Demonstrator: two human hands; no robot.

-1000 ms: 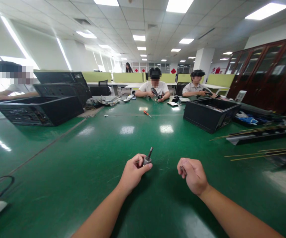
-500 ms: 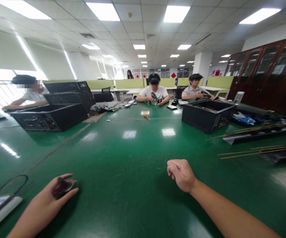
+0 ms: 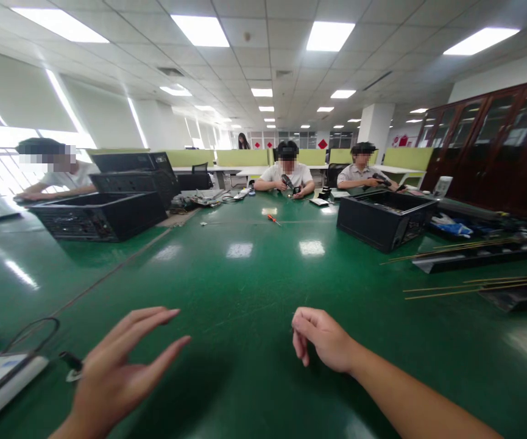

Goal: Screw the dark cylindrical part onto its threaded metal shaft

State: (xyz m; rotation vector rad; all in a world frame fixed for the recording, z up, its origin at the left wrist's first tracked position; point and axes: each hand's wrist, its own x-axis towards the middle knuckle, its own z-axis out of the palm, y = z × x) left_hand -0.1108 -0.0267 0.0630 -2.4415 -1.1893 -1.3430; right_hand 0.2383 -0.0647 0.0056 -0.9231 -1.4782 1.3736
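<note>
My left hand [image 3: 121, 366] hovers above the green table [image 3: 245, 292] with its thumb and fingers apart and nothing between them. Just left of its wrist a small black piece with a pale metal part [image 3: 70, 361] lies on the table, partly covered by the hand. My right hand [image 3: 325, 340] is closed over the table at centre right, thumb pressed on curled fingers. A tiny dark tip shows at its fingertips, too small to name.
A white device with a looped cable [image 3: 10, 390] lies at the left edge. Black computer cases stand left [image 3: 103, 213] and right [image 3: 384, 219]. An orange screwdriver [image 3: 273, 219] lies ahead. Thin brass-coloured rods [image 3: 446, 294] jut in from the right. Co-workers sit opposite, two with power drills.
My left hand has let go of the small dark object it held and moved right, fingers spread. My right hand has shifted slightly left and down, still closed.
</note>
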